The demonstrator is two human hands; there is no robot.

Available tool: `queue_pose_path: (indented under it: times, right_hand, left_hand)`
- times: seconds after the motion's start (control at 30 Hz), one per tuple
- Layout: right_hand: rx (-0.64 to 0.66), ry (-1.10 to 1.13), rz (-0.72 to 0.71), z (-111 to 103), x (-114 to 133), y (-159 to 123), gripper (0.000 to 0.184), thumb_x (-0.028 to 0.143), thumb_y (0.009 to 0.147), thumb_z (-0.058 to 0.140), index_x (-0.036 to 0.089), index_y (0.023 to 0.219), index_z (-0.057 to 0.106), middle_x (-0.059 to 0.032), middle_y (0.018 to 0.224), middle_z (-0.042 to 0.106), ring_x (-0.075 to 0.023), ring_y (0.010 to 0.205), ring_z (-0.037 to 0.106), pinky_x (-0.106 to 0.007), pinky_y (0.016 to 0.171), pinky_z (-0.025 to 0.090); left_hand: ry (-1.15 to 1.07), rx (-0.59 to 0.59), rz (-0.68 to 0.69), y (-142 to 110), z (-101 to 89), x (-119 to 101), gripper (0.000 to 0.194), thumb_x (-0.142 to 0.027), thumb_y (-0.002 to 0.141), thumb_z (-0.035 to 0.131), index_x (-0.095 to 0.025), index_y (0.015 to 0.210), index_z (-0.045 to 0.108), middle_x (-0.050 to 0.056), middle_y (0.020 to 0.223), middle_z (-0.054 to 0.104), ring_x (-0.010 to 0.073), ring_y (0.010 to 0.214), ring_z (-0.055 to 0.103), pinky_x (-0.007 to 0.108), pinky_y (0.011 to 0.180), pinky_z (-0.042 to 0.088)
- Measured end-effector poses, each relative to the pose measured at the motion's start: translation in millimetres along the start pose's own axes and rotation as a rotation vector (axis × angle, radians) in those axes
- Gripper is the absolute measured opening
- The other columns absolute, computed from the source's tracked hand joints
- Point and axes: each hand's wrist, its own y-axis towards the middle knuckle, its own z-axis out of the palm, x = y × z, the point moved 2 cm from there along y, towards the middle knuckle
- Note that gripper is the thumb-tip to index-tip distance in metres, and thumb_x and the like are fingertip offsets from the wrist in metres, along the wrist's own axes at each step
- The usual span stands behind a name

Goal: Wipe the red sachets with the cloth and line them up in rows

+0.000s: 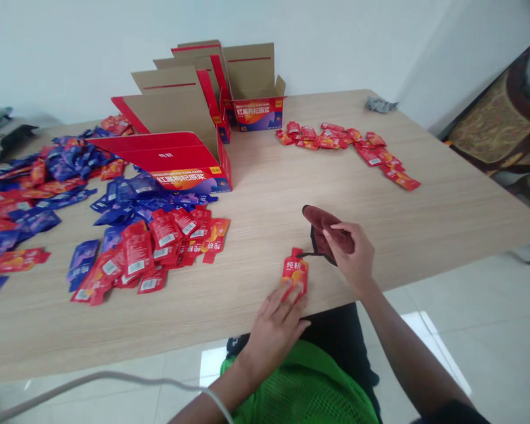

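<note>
My left hand (276,324) lies near the table's front edge with its fingers stretched flat on the lower end of a red-orange sachet (295,271). My right hand (353,253) is closed on a dark red cloth (324,227) with a black edge, just right of the sachet and above it. The cloth touches the sachet's top.
A heap of red and blue sachets (150,241) covers the left of the wooden table (265,194). A row of red sachets (348,144) lies at the back right. Open red cardboard boxes (181,147) stand at the back. A grey rag (380,105) lies far right.
</note>
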Motion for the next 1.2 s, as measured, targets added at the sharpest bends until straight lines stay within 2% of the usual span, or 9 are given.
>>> queue_pose_path:
  times: [0.13, 0.3, 0.53, 0.6, 0.7, 0.83, 1.0, 1.1, 1.2]
  right_hand:
    - [-0.052, 0.012, 0.205, -19.4, -16.9, -28.7, 0.026, 0.047, 0.094, 0.076, 0.026, 0.108, 0.072, -0.0038, 0.105, 0.074, -0.0244, 0.097, 0.070, -0.038, 0.088, 0.054]
    - [-0.139, 0.063, 0.367, -25.4, -36.4, -43.8, 0.034, 0.054, 0.089, 0.079, 0.024, 0.106, 0.073, -0.0053, 0.108, 0.075, -0.0256, 0.101, 0.070, -0.039, 0.090, 0.053]
    - [-0.202, 0.165, 0.500, -22.5, -46.3, -39.3, 0.040, 0.056, 0.086, 0.080, 0.023, 0.107, 0.072, -0.0055, 0.110, 0.075, -0.0259, 0.103, 0.069, -0.041, 0.095, 0.051]
    - [-0.209, 0.173, 0.498, -22.7, -46.6, -38.5, 0.039, 0.055, 0.086, 0.080, 0.023, 0.106, 0.072, -0.0050, 0.108, 0.075, -0.0257, 0.103, 0.069, -0.041, 0.095, 0.051]
    - [-0.219, 0.178, 0.497, -23.7, -45.0, -37.7, 0.038, 0.054, 0.086, 0.081, 0.023, 0.105, 0.072, -0.0045, 0.107, 0.075, -0.0253, 0.103, 0.069, -0.041, 0.096, 0.051]
    - [-0.210, 0.187, 0.492, -24.3, -42.2, -36.8, 0.037, 0.055, 0.086, 0.080, 0.023, 0.105, 0.072, -0.0048, 0.108, 0.075, -0.0256, 0.104, 0.069, -0.042, 0.098, 0.051]
    - [-0.202, 0.184, 0.500, -24.5, -42.0, -37.7, 0.038, 0.054, 0.085, 0.081, 0.023, 0.104, 0.073, -0.0047, 0.108, 0.075, -0.0259, 0.105, 0.069, -0.042, 0.099, 0.050]
    - [-0.204, 0.170, 0.506, -24.7, -43.0, -38.7, 0.038, 0.054, 0.085, 0.081, 0.023, 0.105, 0.073, -0.0047, 0.108, 0.074, -0.0258, 0.105, 0.069, -0.043, 0.099, 0.050]
    - [-0.208, 0.175, 0.499, -24.3, -44.3, -39.5, 0.038, 0.054, 0.085, 0.081, 0.023, 0.105, 0.073, -0.0051, 0.109, 0.075, -0.0260, 0.105, 0.069, -0.043, 0.100, 0.050]
  left_hand:
    - [0.154, 0.088, -0.003, -7.3, 17.8, 1.6, 0.078, -0.052, 0.095, 0.076, -0.016, 0.158, 0.049, 0.012, 0.168, 0.044, 0.0352, 0.152, 0.043, 0.048, 0.120, 0.046]
    - [0.164, 0.084, 0.035, -21.9, 21.0, 10.5, 0.052, -0.019, 0.106, 0.057, -0.023, 0.157, 0.052, 0.007, 0.161, 0.054, 0.0301, 0.141, 0.055, 0.044, 0.112, 0.051]
    - [-0.247, -0.149, 0.191, -27.4, -9.4, 27.0, 0.036, -0.016, 0.112, 0.046, -0.017, 0.143, 0.064, 0.010, 0.138, 0.072, 0.0221, 0.132, 0.064, 0.036, 0.106, 0.057]
    - [-0.346, -0.280, 0.096, -20.2, -23.9, 28.1, 0.032, -0.014, 0.109, 0.054, -0.017, 0.138, 0.067, 0.011, 0.129, 0.076, 0.0212, 0.121, 0.071, 0.033, 0.099, 0.060]
    - [-0.449, -0.394, -0.272, 0.1, -43.8, 35.8, 0.020, -0.020, 0.103, 0.067, -0.020, 0.122, 0.074, 0.006, 0.107, 0.082, 0.0181, 0.094, 0.077, 0.027, 0.085, 0.062]
    - [-0.677, -0.250, -0.663, 36.9, -45.9, 62.5, 0.028, -0.036, 0.097, 0.076, -0.020, 0.120, 0.076, 0.003, 0.100, 0.082, 0.0186, 0.086, 0.078, 0.025, 0.076, 0.062]
    - [-0.669, 0.028, -0.577, 78.0, -19.7, 97.2, 0.037, -0.027, 0.093, 0.076, -0.021, 0.130, 0.071, 0.004, 0.116, 0.081, 0.0208, 0.099, 0.078, 0.031, 0.089, 0.062]
    - [-0.497, 0.023, -0.552, 88.6, -10.3, 98.2, 0.037, -0.021, 0.094, 0.076, -0.020, 0.131, 0.071, 0.007, 0.119, 0.079, 0.0252, 0.108, 0.074, 0.040, 0.101, 0.059]
    - [-0.355, -0.065, -0.490, 78.4, -9.0, 73.2, 0.042, -0.021, 0.096, 0.076, -0.020, 0.137, 0.068, 0.013, 0.141, 0.067, 0.0320, 0.136, 0.057, 0.054, 0.122, 0.040]
